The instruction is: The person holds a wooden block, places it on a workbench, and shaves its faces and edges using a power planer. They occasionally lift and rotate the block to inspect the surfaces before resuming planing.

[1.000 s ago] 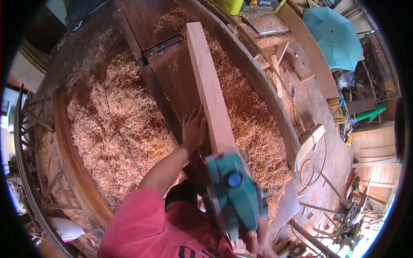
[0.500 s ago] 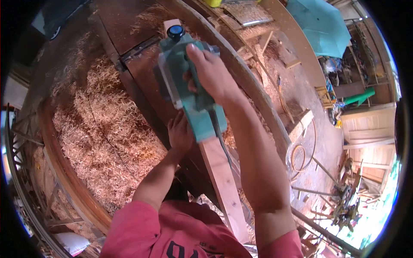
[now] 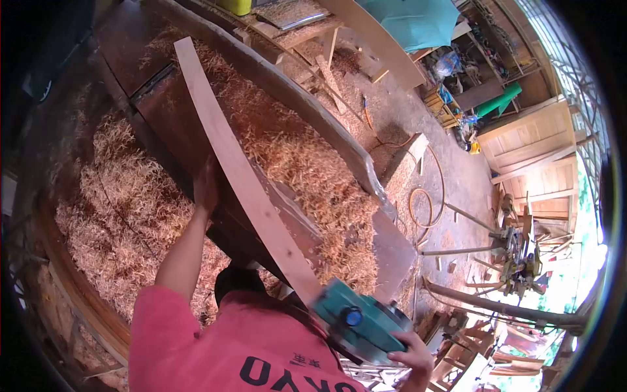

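Observation:
A green power planer (image 3: 359, 321) with a blue knob sits at the near end of a long pale wooden board (image 3: 245, 176). My right hand (image 3: 413, 356) is closed round the planer's rear, at the lower right. The board runs from the upper left down to the planer, across a dark workbench (image 3: 163, 124). My left hand (image 3: 206, 186) rests against the board's left side, near its middle; its fingers are dark and partly hidden, so their pose is unclear.
Wood shavings (image 3: 313, 189) lie right of the board, and a larger heap (image 3: 124, 202) lies on the left. Beyond are an orange hose (image 3: 431, 196), a teal umbrella (image 3: 418, 23), wooden panels (image 3: 529, 144) and a metal pole (image 3: 503, 307).
The planer and my right hand have moved from the board's far part to its near end, exposing the board's length. The camera view has shifted and turned.

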{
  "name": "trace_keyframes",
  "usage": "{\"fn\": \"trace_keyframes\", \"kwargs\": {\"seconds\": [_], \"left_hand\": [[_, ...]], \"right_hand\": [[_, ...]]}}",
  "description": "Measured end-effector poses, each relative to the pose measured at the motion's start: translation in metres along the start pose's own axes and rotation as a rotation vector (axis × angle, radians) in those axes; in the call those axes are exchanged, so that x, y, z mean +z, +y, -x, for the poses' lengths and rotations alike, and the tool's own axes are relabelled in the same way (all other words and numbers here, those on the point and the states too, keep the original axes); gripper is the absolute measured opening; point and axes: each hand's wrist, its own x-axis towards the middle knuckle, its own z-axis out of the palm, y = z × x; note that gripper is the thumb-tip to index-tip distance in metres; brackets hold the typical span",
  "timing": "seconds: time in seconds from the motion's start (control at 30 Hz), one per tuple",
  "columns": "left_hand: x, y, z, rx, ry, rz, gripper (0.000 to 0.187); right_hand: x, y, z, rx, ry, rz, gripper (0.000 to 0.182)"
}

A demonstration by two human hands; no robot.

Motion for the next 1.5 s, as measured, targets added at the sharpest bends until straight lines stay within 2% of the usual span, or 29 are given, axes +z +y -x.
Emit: {"fn": "trace_keyframes", "kwargs": {"seconds": [0.03, 0.1, 0.23, 0.33, 0.43, 0.47, 0.57, 0.63, 0.7, 0.73, 0.83, 0.87, 0.9, 0.97, 1.0, 1.03, 1.07, 1.1, 1.13, 1.17, 1.2, 1.23, 1.27, 1.33, 1.37, 1.4, 1.43, 1.47, 1.5], "left_hand": [[0.004, 0.019, 0.023, -0.042, 0.008, 0.194, 0.059], [0.028, 0.054, 0.090, -0.133, 0.038, 0.476, 0.060], [0.088, 0.102, 0.240, -0.177, -0.076, 0.655, 0.066], [0.119, 0.106, 0.334, -0.144, -0.222, 0.632, 0.083], [0.131, 0.138, 0.388, -0.144, -0.292, 0.663, 0.097], [0.132, 0.147, 0.403, -0.146, -0.303, 0.685, 0.101], [0.133, 0.151, 0.434, -0.180, -0.399, 0.666, 0.104], [0.125, 0.159, 0.449, -0.219, -0.439, 0.709, 0.101], [0.123, 0.146, 0.466, -0.332, -0.483, 0.704, 0.099], [0.126, 0.143, 0.478, -0.376, -0.393, 0.785, 0.068], [0.111, 0.132, 0.485, -0.520, -0.512, 0.389, 0.044], [0.107, 0.135, 0.484, -0.563, -0.531, 0.280, 0.026], [0.109, 0.126, 0.483, -0.540, -0.515, 0.256, 0.027], [0.114, 0.100, 0.484, -0.495, -0.485, 0.199, 0.028], [0.111, 0.110, 0.483, -0.628, -0.454, 0.276, 0.031], [0.108, 0.104, 0.484, -0.611, -0.430, 0.356, 0.033], [0.108, 0.093, 0.487, -0.593, -0.406, 0.441, 0.036], [0.108, 0.082, 0.489, -0.580, -0.378, 0.533, 0.038], [0.103, 0.077, 0.490, -0.601, -0.434, 0.465, 0.046], [0.093, 0.072, 0.502, -0.700, -0.390, 0.585, 0.053], [0.084, 0.069, 0.508, -0.782, -0.345, 0.706, 0.060], [0.076, 0.076, 0.502, -0.849, -0.297, 0.836, 0.067], [0.057, 0.097, 0.507, -0.863, -0.336, 0.871, 0.085], [0.029, 0.091, 0.518, -0.719, -0.537, 1.185, 0.088], [0.016, 0.091, 0.525, -0.642, -0.639, 1.339, 0.090], [-0.014, 0.138, 0.536, -0.538, -0.543, 1.493, 0.089], [-0.035, 0.162, 0.533, -0.528, -0.512, 1.430, 0.087], [-0.056, 0.179, 0.531, -0.525, -0.474, 1.365, 0.086], [-0.073, 0.195, 0.530, -0.518, -0.432, 1.301, 0.084]], "right_hand": [[-0.010, 0.030, 0.024, 0.086, 0.069, -0.059, 0.055], [-0.019, 0.047, 0.060, 0.167, 0.257, -0.174, 0.055], [-0.036, 0.060, 0.069, -0.030, 0.301, -0.015, 0.053], [-0.041, 0.108, 0.025, -0.001, 0.372, -0.119, 0.051], [-0.040, 0.124, -0.051, -0.181, 0.371, -0.137, 0.044], [-0.038, 0.130, -0.081, -0.305, 0.364, -0.156, 0.038], [-0.034, 0.128, -0.149, -0.347, 0.301, -0.287, 0.030], [-0.026, 0.132, -0.186, -0.448, 0.318, -0.366, 0.025], [-0.036, 0.125, -0.190, -0.390, 0.276, -0.263, 0.037], [-0.037, 0.127, -0.188, -0.352, 0.264, -0.217, 0.042], [0.005, 0.096, -0.148, -0.732, 1.230, 0.406, 0.071], [0.024, 0.089, -0.137, -0.788, 1.036, 0.318, 0.084], [0.045, 0.082, -0.129, -0.841, 0.842, 0.231, 0.099], [0.106, 0.086, -0.126, -0.784, 0.444, 0.180, 0.101], [0.127, 0.078, -0.112, -0.678, 0.386, 0.237, 0.097], [0.141, 0.073, -0.100, -0.573, 0.328, 0.294, 0.093], [0.152, 0.078, -0.111, -0.601, 0.479, 0.277, 0.083], [0.154, 0.083, -0.123, -0.600, 0.471, 0.268, 0.082], [0.150, 0.077, -0.120, -0.596, 0.455, 0.262, 0.081], [0.151, 0.074, -0.112, -0.589, 0.440, 0.254, 0.081], [0.154, 0.073, -0.099, -0.651, 0.438, 0.226, 0.066], [0.154, 0.066, -0.084, -0.562, 0.338, 0.185, 0.070], [0.157, 0.066, -0.072, -0.595, 0.289, 0.070, 0.076], [0.170, 0.074, -0.052, -0.561, 0.178, -0.072, 0.086], [0.176, 0.074, -0.043, -0.528, 0.082, -0.242, 0.081], [0.184, 0.073, -0.032, -0.492, -0.018, -0.411, 0.076], [0.191, 0.071, -0.019, -0.455, -0.121, -0.580, 0.072], [0.189, 0.059, 0.004, -0.456, -0.166, -0.537, 0.068], [0.193, 0.051, 0.016, -0.474, -0.232, -0.646, 0.070]]}}
